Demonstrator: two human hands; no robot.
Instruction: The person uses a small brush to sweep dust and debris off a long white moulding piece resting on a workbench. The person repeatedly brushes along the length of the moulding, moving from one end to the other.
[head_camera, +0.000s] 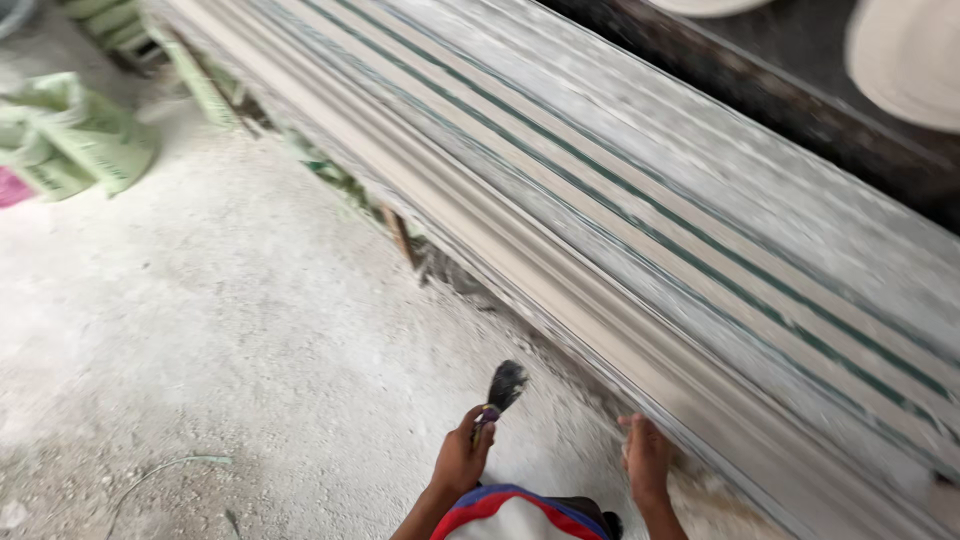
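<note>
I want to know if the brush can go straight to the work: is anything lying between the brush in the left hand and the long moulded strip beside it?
Nothing visible does. The left hand holds the brush over bare dusty floor, and only that floor separates it from the long moulded strip. The right hand already rests at the strip's near edge.

Daylight, soft and even, fairly bright. The pale dusty floor (230, 320) is near washed out at mid-left, no hard glare. Shadows weak: a dark strip under the long moulding bench (640, 240), darker zone at the top right corner. Motion blur streaks the bench surface along its length, worst at the top and right edge. The green sack (70, 135) at upper left is soft and smeared. The brush (505, 385) is slightly blurred. Wide-angle stretch at edges.
</note>
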